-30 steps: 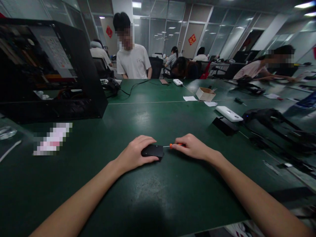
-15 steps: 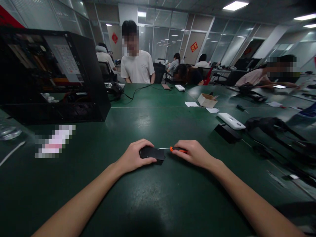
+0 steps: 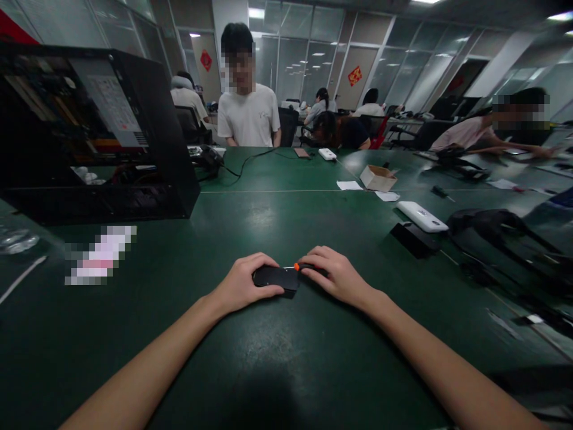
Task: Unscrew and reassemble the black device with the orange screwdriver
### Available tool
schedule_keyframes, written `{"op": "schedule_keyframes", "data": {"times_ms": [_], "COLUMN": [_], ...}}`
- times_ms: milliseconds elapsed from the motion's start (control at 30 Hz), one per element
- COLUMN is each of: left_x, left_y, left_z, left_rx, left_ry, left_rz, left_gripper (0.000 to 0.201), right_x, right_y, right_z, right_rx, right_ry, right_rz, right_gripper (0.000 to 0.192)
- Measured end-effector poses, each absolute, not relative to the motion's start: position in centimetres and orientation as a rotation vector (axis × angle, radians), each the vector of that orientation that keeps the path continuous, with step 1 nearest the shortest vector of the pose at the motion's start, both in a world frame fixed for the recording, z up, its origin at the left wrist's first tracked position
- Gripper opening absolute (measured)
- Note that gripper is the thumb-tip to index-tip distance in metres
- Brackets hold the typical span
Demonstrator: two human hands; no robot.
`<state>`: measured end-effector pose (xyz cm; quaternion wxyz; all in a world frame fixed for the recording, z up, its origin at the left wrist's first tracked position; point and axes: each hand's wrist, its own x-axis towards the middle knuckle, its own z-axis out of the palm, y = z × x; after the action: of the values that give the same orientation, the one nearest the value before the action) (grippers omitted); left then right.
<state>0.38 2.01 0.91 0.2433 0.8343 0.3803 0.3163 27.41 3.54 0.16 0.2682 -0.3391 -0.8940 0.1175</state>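
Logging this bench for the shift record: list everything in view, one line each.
flat device: 1, black, on the table under the left hand
screwdriver: 1, orange collar, in the right hand, tip at the device's edge
table: 1, dark green
computer case: 1, black, open, far left
cardboard box: 1, tan, mid-right
power bank: 1, white, right
paper slips: 2, white, beside the box
standing person: 1, white shirt, far side
left hand: 1, holding the device down
right hand: 1, gripping the screwdriver

Computer case (image 3: pixel 134 131) left, behind device (image 3: pixel 275 278) on table (image 3: pixel 286 352).
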Motion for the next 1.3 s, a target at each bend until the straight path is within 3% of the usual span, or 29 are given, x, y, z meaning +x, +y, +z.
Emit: {"op": "schedule_keyframes", "data": {"times_ms": [100,233,400,1300], "left_x": [0.1,-0.7,-1.1,-1.2], "left_y": [1.8,1.9,2.3,2.5], "left_z": [1.0,1.0,1.3,1.0], "left_rx": [2.287,2.211,2.169,2.284], "left_ry": [1.043,1.103,1.159,1.174], "left_rz": [0.848,0.856,0.761,0.798], "left_gripper": [0.039,0.058,0.039,0.042], "right_x": [27.1,27.0,27.1,26.7], "right_y": [3.6,3.5,3.5,3.4], "right_z": [0.1,0.0,0.2,-0.5], "right_rx": [-0.9,-0.912,-0.911,-0.92], "right_ry": [-2.402,-2.394,-2.378,-2.399], "right_rz": [0.359,0.447,0.447,0.541], "right_gripper": [0.027,0.028,0.027,0.024]}}
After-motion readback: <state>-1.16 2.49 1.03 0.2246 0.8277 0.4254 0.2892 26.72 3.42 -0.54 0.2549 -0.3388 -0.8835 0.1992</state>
